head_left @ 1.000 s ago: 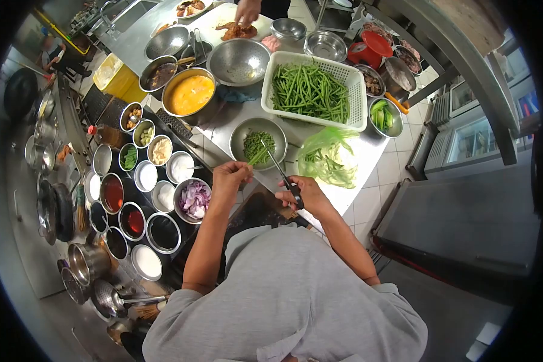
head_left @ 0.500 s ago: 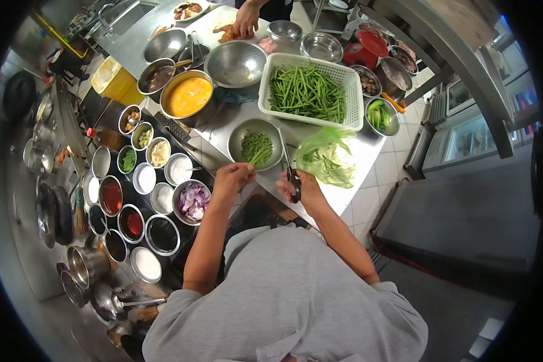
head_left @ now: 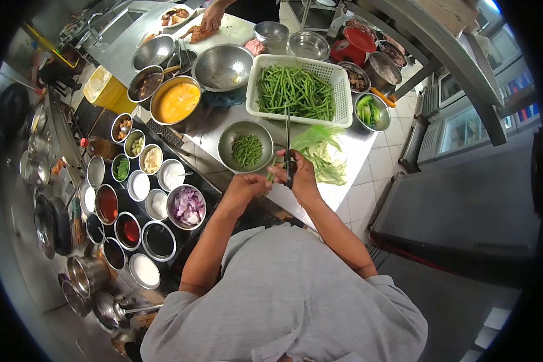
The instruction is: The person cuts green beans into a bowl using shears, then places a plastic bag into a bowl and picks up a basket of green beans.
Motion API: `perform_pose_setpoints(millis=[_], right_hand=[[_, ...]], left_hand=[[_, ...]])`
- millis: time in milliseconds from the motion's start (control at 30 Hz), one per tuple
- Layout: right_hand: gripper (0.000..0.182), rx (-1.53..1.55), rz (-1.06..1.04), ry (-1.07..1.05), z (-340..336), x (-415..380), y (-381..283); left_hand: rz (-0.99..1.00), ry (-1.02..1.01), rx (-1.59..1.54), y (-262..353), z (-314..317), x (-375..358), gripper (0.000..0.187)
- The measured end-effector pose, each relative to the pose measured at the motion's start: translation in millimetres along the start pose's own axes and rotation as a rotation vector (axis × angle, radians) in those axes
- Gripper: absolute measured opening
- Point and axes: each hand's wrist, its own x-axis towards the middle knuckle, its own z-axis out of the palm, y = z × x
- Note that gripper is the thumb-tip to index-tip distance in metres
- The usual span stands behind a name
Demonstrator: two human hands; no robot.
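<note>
So we're at a steel table [head_left: 359, 142] in a packed kitchen, pale tiles [head_left: 377, 160] on the floor, glass-door fridges [head_left: 458, 133] over on the right, a sink [head_left: 120, 25] at the far left end. Our left hand [head_left: 250, 186] has its fingers pinched round a few green stems [head_left: 271, 175], just past the table's near edge. Our right hand [head_left: 300, 175] is wrapped round the scissors [head_left: 288, 130], blades pointing away from us toward the white basket [head_left: 344, 90] full of green beans [head_left: 292, 90]. Can't really tell if the blades are parted.

Chopped greens [head_left: 246, 151] sit in the steel bowl [head_left: 226, 148] just ahead of our left hand, with a thin green plastic bag [head_left: 323, 154] to the right of it. Past that there's a pot of orange-yellow liquid [head_left: 175, 102], and a co-worker's hand [head_left: 211, 21] on some browned meat [head_left: 199, 34]. Off to our left: a crowd of sauce tins, plus sliced purple onions [head_left: 189, 205].
</note>
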Motion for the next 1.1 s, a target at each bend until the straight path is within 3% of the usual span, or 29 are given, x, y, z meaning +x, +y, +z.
perform_pose_setpoints(millis=[200,333,433,500,533,600,800,1033,1100], right_hand=[[0.048,0.087,0.032,-0.022,-2.0,1.7,-6.4],[0.047,0.04,-0.032,-0.122,-5.3,0.6,1.4],[0.045,0.001,-0.031,-0.088,-0.6,-4.2,-7.0],[0.045,-0.034,-0.009,-0.017,-3.4,-4.9,-8.6],[0.045,-0.067,0.011,0.052,-4.3,-5.0,-10.9],[0.044,-0.12,0.076,0.055,-9.3,-8.7,-14.1],[0.039,-0.261,0.297,-0.286,-1.3,-27.3,-15.9],[0.041,-0.281,0.361,-0.384,11.0,-34.6,-18.9],[0.042,-0.272,0.36,-0.403,11.6,-33.8,-16.8]], left_hand=[[-0.03,0.01,-0.338,9.3,15.5,-0.4,0.012],[-0.053,-0.012,-0.287,-5.8,11.5,2.9,0.011],[0.049,-0.068,-0.11,7.3,10.7,2.7,0.012],[-0.036,0.19,-0.247,23.4,14.0,-3.7,0.011],[-0.033,0.194,-0.248,23.3,10.2,0.0,0.011],[0.134,0.343,-0.346,20.0,-2.4,9.5,0.011],[0.426,0.443,-0.472,1.6,-34.5,34.2,0.013],[0.414,0.464,-0.493,-4.3,-37.3,43.8,0.016],[0.499,0.445,-0.609,-6.0,-32.5,46.5,0.015]])
